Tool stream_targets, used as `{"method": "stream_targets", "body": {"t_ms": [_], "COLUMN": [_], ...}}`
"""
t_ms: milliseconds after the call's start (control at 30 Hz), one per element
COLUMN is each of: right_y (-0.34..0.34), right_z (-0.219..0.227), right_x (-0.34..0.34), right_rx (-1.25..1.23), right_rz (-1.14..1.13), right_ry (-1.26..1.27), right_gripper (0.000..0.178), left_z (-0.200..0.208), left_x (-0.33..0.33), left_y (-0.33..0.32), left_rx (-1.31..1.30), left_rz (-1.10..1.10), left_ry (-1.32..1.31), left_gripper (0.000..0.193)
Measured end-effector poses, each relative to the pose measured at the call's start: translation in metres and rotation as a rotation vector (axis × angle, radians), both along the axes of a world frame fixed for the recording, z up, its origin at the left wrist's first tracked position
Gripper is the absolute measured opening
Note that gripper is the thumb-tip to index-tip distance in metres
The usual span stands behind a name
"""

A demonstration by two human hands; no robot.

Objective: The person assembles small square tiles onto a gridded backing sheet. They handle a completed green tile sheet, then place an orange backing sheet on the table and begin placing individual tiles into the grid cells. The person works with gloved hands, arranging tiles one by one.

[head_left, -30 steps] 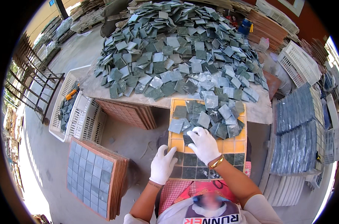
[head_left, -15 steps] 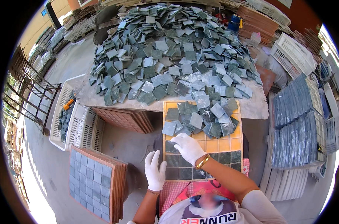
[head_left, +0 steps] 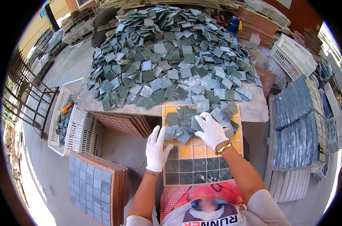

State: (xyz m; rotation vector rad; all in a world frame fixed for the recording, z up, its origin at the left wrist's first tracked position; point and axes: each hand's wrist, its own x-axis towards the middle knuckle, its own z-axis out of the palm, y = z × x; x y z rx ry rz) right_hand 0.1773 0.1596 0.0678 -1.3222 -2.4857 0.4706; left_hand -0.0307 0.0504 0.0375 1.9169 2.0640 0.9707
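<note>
A shallow square tray (head_left: pixel 191 151) with a yellow grid base lies in front of me. Square dark green stone tiles (head_left: pixel 199 164) fill its two nearest rows, and a single tile (head_left: pixel 173 153) sits at the left of the third row. Loose grey-green tiles (head_left: pixel 184 137) are heaped on its far half. My right hand (head_left: pixel 213 132), in a white glove, reaches into this heap, finger and thumb closed on the edges of a stone tile (head_left: pixel 195 124). Gloved too, my left hand (head_left: pixel 156 150) hovers by the tray's left edge, fingers stretched upward and holding nothing.
Beyond the tray, a big pile of loose tiles (head_left: pixel 156 56) covers a table (head_left: pixel 254 109). Stacked tile-filled trays (head_left: pixel 90 184) stand at left, near white crates (head_left: pixel 80 126). Wrapped tile stacks (head_left: pixel 295 132) stand at right.
My right hand has moved from the tray's left side, over the third row, up and right into the loose tiles, where it grips one. My left hand has risen slightly, fingers still stretched.
</note>
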Motion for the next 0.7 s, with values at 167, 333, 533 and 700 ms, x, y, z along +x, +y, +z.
{"method": "stream_targets", "body": {"t_ms": [167, 333, 533, 700], "right_y": [0.008, -0.013, -0.028, -0.042], "right_z": [0.005, 0.005, -0.009, -0.011], "right_x": [0.027, 0.035, 0.046, 0.037], "right_rx": [-0.159, -0.59, -0.165, -0.25], "right_rz": [-0.033, -0.01, 0.19, 0.133], "right_ry": [0.481, 0.49, 0.191, -0.041], "right_gripper": [0.029, 0.024, 0.018, 0.02], "left_z": [0.002, 0.011, 0.028, 0.018], "left_x": [-0.028, -0.036, -0.005, 0.028], "left_y": [0.032, 0.04, 0.006, -0.008], "left_rx": [-0.096, -0.189, -0.168, -0.194], "left_rz": [-0.297, -0.282, -0.306, -0.387], "left_ry": [0.031, -0.001, 0.074, 0.208], "left_gripper": [0.073, 0.062, 0.058, 0.062]}}
